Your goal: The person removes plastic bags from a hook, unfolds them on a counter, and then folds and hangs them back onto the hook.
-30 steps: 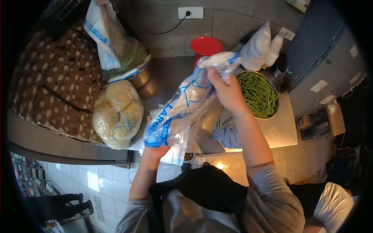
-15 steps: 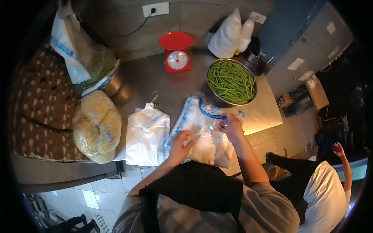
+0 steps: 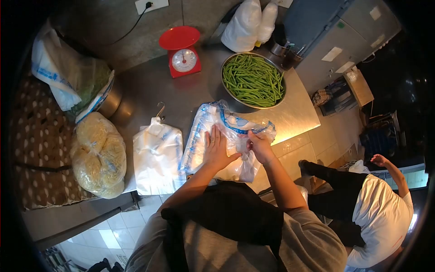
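The left hand's point(image 3: 216, 152) fingers lie slightly spread, flat on a clear plastic bag with blue print point(image 3: 226, 140); the right hand's point(image 3: 260, 147) thumb and index finger pinch its film. The bag lies on the steel table point(image 3: 142, 90), between a stack of white plastic bags point(image 3: 157, 158) and a round metal bowl of green beans point(image 3: 253, 80).

Between the red scale point(image 3: 183, 59) and the plastic bag point(image 3: 208, 131) under my hands point(image 3: 238, 148), I have a bare stretch of worktop point(image 3: 149, 86) to reach across. The bowl of green beans point(image 3: 253, 80) blocks the way straight ahead on the right, with white bundles point(image 3: 244, 27) behind it. On my left, the stack of white bags point(image 3: 158, 158) and the noodle bag point(image 3: 99, 154) stand in the way, leaving only a narrow gap between them.
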A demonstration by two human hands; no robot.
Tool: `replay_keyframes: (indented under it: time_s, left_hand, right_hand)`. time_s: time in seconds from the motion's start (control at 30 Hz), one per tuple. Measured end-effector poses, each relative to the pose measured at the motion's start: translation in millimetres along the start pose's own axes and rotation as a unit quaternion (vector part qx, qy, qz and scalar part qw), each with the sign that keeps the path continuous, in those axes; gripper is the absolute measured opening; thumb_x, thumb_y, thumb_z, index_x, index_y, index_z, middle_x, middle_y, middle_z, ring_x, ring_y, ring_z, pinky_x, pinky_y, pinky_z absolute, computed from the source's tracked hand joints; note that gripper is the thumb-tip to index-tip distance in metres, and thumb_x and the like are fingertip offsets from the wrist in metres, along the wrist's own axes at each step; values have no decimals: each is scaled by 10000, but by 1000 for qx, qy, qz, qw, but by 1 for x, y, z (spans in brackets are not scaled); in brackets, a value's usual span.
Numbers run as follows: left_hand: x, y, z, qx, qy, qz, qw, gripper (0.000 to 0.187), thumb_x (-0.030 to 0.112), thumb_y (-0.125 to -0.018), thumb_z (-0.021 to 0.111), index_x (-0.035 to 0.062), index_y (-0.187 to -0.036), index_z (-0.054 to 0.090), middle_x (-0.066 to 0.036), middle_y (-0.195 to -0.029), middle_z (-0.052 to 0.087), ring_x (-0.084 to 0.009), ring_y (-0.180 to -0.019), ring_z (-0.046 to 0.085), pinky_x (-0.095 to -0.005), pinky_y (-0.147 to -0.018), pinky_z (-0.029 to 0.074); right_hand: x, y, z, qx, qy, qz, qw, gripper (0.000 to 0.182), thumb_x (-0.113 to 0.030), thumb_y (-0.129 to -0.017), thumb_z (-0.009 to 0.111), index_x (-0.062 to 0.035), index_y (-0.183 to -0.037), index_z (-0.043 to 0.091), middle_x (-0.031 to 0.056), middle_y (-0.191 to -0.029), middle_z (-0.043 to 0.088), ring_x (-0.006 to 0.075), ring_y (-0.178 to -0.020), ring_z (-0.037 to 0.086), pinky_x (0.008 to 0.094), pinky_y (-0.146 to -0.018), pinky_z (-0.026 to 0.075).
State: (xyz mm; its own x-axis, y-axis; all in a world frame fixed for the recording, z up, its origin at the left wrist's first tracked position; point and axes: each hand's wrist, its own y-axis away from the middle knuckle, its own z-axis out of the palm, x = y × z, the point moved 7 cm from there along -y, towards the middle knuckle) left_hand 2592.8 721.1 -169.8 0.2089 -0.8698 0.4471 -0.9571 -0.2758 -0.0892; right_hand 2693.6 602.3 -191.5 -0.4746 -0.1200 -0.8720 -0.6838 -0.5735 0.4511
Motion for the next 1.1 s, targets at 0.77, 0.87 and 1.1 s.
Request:
replay_keyframes:
  time_s: [0.77, 0.87, 1.1]
  left_hand:
    - [-10, -5, 7, -107, -26, -13, 994, 693, 604, -694, 581, 48, -1108, 604, -235, -1403, 252, -305, -1362, 89, -494, -1076, -30]
    - [-10, -3, 7, -123, -5, -1, 992, 619, 564, -691, 618, 68, -1063, 620, -232, -1419, 220, -302, -1365, 78, -502, -1074, -22]
    - [-11, -6, -6, 117, 91, 42, 988, 504, 481, -754, 582, 97, -1077, 619, -191, -1316, 389, -316, -1313, 211, -536, -1058, 53]
  right_hand:
    - [1, 24, 47, -52, -46, 33, 997, 234, -199, -899, 530, -30, -740, 566, -45, -481, 363, 46, -396, 277, 220, -394, 206]
    - [4, 27, 45, -101, -81, 32, 991, 200, -189, -895, 533, -30, -782, 578, -28, -526, 436, 56, -432, 352, 222, -429, 274]
    - [-18, -14, -10, 96, 53, -84, 990, 195, -182, -869, 581, 3, -924, 608, 71, -889, 619, 151, -744, 582, 263, -591, 479]
